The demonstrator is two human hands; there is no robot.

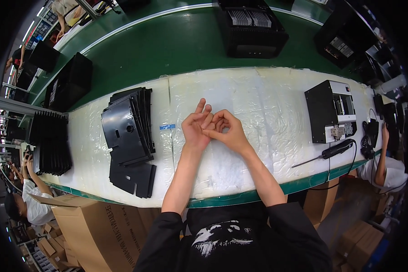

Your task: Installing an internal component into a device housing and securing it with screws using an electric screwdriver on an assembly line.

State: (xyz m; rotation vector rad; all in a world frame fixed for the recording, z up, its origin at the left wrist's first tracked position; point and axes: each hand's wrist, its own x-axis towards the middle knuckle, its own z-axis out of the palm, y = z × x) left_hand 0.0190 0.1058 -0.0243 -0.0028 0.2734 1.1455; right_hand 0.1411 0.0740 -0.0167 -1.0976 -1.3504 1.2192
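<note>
Both of my hands meet above the middle of the white, film-covered worktable [240,177]. My left hand [196,128] is palm up, its fingers apart and partly bent, and I see nothing held in it. Against its palm and fingers, my right hand [229,130] has thumb and fingertips pinched together. Anything in that pinch is too small or hidden to name. A small blue strip [167,127] lies on the table just left of my hands. Farther left is a stack of black plastic panels [122,129], with some panels at its near end lying askew.
A black-and-silver boxy device [331,113] stands at right, a corded electric screwdriver [333,151] before it. Black ribbed parts [52,145] pile at the left end. Beyond runs a green conveyor [154,45] carrying black machines [254,31]. Cardboard boxes [90,226] stand below; other people work at both ends.
</note>
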